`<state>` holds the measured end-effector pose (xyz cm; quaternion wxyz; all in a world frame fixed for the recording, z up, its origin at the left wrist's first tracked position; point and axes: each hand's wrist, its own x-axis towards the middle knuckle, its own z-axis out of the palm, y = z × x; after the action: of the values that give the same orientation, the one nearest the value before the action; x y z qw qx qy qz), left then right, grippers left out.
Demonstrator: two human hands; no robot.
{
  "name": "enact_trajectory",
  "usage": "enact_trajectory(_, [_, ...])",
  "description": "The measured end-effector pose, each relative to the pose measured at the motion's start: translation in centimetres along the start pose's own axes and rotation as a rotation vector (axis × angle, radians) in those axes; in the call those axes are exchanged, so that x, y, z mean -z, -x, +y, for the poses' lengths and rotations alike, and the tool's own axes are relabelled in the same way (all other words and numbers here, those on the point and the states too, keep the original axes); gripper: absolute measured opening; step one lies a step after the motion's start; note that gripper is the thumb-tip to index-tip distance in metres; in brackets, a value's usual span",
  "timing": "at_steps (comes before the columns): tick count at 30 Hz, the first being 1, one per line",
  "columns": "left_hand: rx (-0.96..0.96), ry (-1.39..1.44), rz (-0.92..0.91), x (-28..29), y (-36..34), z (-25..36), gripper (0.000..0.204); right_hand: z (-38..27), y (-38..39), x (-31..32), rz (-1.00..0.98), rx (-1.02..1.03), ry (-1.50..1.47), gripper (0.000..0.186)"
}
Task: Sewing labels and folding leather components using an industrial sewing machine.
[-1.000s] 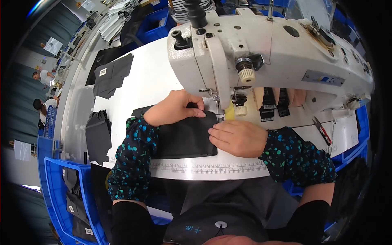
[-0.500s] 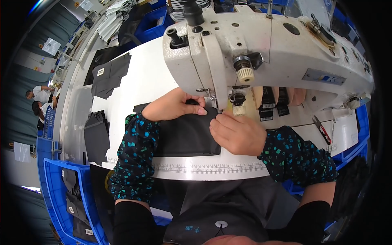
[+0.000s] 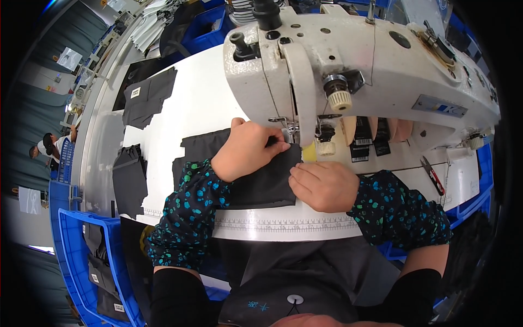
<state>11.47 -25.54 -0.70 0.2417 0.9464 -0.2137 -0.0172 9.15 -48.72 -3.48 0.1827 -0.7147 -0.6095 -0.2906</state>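
Note:
A dark grey piece of fabric [image 3: 261, 188] lies on the white sewing table, its upper right corner by the presser foot [image 3: 293, 131] of a white sewing machine [image 3: 376, 65]. Thumb and forefinger of my left hand [image 3: 245, 150] pinch the cloth just left of the foot, while the back of that hand covers part of it. My right hand [image 3: 325, 187] is closed at the fabric's right edge, below the needle area, its fingertips gripping that edge. Patterned dark sleeve covers [image 3: 188, 212] reach over both forearms.
Stacks of dark grey cloth [image 3: 129, 182] lie left on the table. A printed ruler strip [image 3: 283, 224] runs along the front edge. Red-and-black thread snips [image 3: 433, 177] and black labels [image 3: 362, 136] are at the right. A blue crate [image 3: 98, 267] holds more cloth at lower left.
My left hand has shifted right and slightly down, still pinching beside the foot. My right hand has drawn down and right from the needle area. More of the fabric's left side shows, spread flatter.

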Motion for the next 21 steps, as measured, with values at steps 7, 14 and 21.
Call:
enact_trajectory(7, [0.008,0.009,-0.003,-0.2,-0.2,0.0,0.018,-0.1,0.1,0.1,-0.017,-0.021,-0.037,0.021])
enact_trajectory(14, [0.021,0.004,0.039,-0.4,-0.7,-0.2,0.018,0.2,0.2,0.1,-0.038,-0.053,-0.007,0.020])
enact_trajectory(21, [-0.007,0.051,0.095,-0.9,-1.3,-1.2,0.019,0.9,0.3,0.1,-0.070,-0.103,-0.022,0.021])
